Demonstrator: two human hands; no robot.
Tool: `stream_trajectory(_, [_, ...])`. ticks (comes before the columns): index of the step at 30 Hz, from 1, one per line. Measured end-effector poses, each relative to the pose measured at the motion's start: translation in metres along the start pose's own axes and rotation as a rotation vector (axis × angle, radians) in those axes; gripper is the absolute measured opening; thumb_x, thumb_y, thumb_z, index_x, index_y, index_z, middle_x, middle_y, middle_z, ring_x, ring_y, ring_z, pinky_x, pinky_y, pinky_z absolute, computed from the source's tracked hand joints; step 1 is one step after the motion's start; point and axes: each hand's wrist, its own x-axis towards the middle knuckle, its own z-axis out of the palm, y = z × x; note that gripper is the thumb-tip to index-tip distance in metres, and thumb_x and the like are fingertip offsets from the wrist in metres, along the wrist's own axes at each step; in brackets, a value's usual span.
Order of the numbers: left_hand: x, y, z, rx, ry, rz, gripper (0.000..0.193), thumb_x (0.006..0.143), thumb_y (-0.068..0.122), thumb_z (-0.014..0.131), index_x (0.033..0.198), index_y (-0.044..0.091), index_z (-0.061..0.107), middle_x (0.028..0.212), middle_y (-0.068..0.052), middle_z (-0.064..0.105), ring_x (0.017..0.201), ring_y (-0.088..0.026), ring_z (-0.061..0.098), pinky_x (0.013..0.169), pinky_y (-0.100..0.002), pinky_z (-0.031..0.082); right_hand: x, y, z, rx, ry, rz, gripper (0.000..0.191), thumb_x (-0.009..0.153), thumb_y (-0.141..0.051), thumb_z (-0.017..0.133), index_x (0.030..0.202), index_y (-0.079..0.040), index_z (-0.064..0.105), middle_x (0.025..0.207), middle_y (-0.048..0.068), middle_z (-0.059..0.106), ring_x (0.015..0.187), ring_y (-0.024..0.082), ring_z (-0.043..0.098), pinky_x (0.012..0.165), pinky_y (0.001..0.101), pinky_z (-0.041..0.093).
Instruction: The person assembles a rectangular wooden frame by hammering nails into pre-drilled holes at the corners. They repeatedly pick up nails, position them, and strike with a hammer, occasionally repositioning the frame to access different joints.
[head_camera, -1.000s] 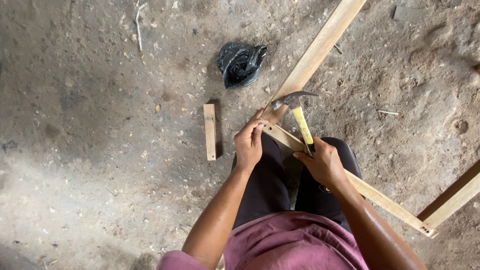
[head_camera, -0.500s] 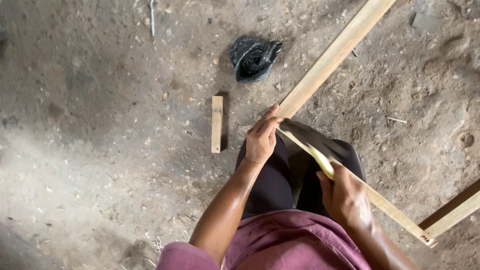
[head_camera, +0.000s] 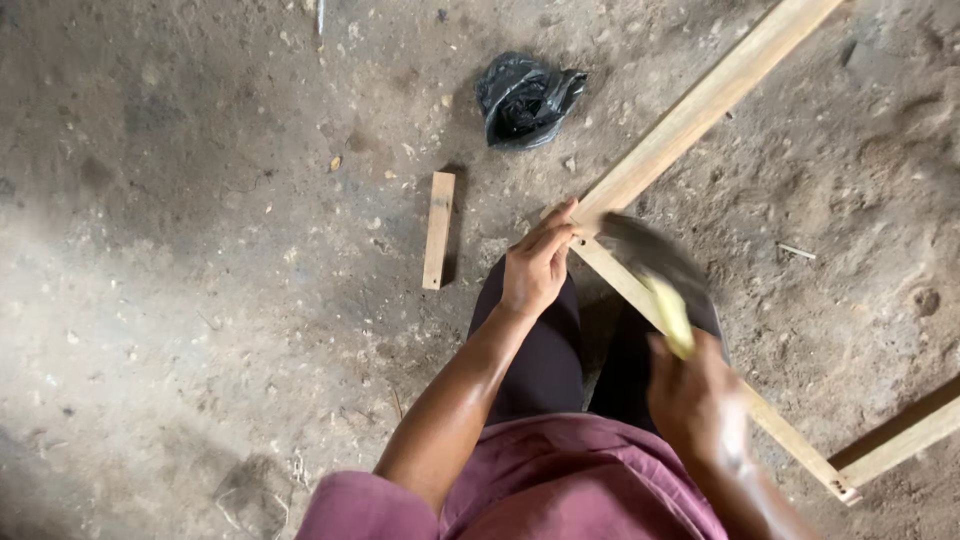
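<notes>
- The left arm reaches forward and down from the lower middle of the view, elbow slightly bent, the wrist straight over the dark trousers.
- The left hand (head_camera: 538, 268) rests at the corner where two wooden strips meet; its fingers are drawn together, their tips pinched on that joint. Whether they pinch something small there is too fine to tell.
- The right arm comes in from the lower right, blurred by motion.
- The right hand (head_camera: 697, 398) is curled closed around the yellow handle of a hammer (head_camera: 655, 275); the dark hammer head is a smear just right of the left fingertips, over the joint.
- The long wooden strip (head_camera: 705, 103) runs from the joint up to the top right edge of the view, lying on the dirt floor (head_camera: 200, 250).
- The second wooden strip (head_camera: 790, 440) runs from the joint down to the right, passing under the right hand, and meets another strip at the lower right.
- A short wood offcut (head_camera: 437, 230) lies on the floor just left of the left hand, apart from it.
- A crumpled black plastic bag (head_camera: 525, 98) lies farther off, above the offcut.
</notes>
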Motion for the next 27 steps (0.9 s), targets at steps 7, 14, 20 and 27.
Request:
stream_trajectory(7, [0.001, 0.005, -0.007, -0.058, -0.007, 0.005, 0.015, 0.104, 0.002, 0.061, 0.116, -0.001, 0.070, 0.140, -0.013, 0.064, 0.119, -0.028, 0.072, 0.095, -0.034, 0.065, -0.007, 0.004, 0.006, -0.208, -0.142, -0.031, 0.026, 0.101, -0.026, 0.063, 0.097, -0.001, 0.058, 0.063, 0.016, 0.060, 0.039, 0.028, 0.058, 0.034, 0.0430, 0.044])
stream_trajectory(14, [0.003, 0.007, -0.009, -0.108, -0.066, -0.129, 0.008, 0.103, 0.007, 0.064, 0.104, 0.003, 0.071, 0.141, -0.015, 0.066, 0.107, -0.024, 0.076, 0.085, -0.031, 0.066, 0.005, -0.007, -0.001, -0.088, -0.199, 0.037, 0.026, 0.107, -0.023, 0.057, 0.092, -0.003, 0.051, 0.064, 0.020, 0.063, 0.045, 0.033, 0.062, 0.036, 0.0441, 0.046])
stream_trajectory(20, [0.003, 0.013, -0.014, -0.078, -0.011, -0.059, 0.014, 0.101, 0.008, 0.065, 0.111, 0.004, 0.073, 0.137, -0.017, 0.066, 0.110, -0.028, 0.076, 0.082, -0.031, 0.065, 0.010, 0.003, 0.010, 0.007, -0.043, 0.020, 0.027, 0.106, -0.022, 0.058, 0.095, 0.000, 0.049, 0.060, 0.020, 0.059, 0.041, 0.031, 0.058, 0.035, 0.0423, 0.043])
stream_trajectory(27, [0.003, 0.009, -0.010, -0.108, -0.033, -0.116, 0.009, 0.101, 0.010, 0.067, 0.108, 0.008, 0.073, 0.136, -0.020, 0.067, 0.098, -0.025, 0.080, 0.074, -0.030, 0.065, -0.006, 0.015, 0.004, 0.051, -0.045, -0.028, 0.029, 0.105, -0.026, 0.057, 0.094, 0.000, 0.052, 0.050, 0.009, 0.054, 0.031, 0.017, 0.045, 0.028, 0.0356, 0.033])
